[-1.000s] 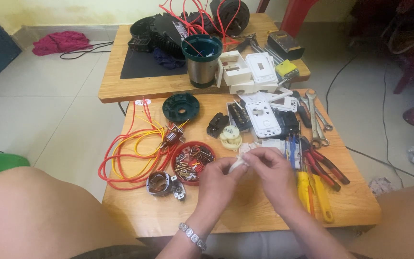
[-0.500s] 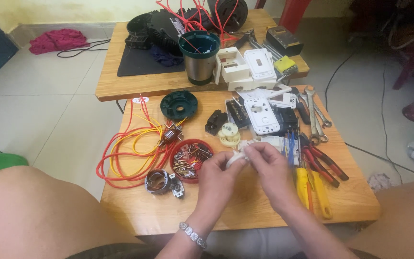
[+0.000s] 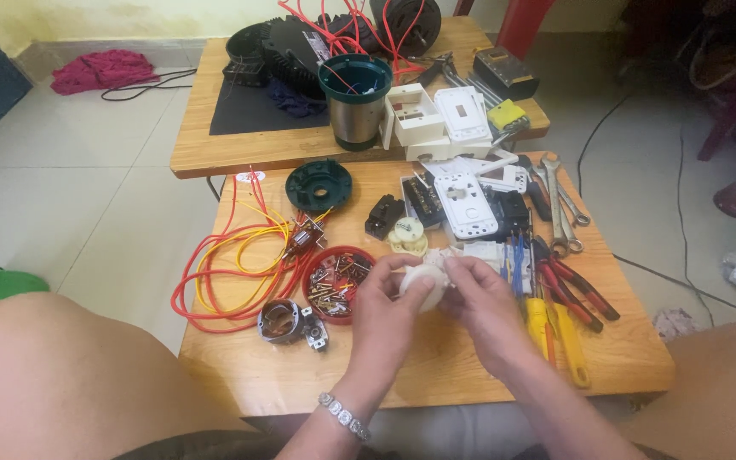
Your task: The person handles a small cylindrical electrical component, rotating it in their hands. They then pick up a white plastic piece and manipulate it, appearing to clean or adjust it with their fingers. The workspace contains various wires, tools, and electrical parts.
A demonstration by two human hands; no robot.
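Over the near wooden table (image 3: 436,375), both hands are clamping the small white round part (image 3: 423,285), left hand (image 3: 383,308) now cupping it closer, right hand (image 3: 480,300) pinching its edge, beside the red screw dish (image 3: 334,281).

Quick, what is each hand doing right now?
Left hand: closed on the small round white part.
Right hand: fingers on the same part, holding it too.

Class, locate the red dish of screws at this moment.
In the head view, the red dish of screws sits on the near wooden table, just left of the left hand, between the red and yellow wires and the hands.
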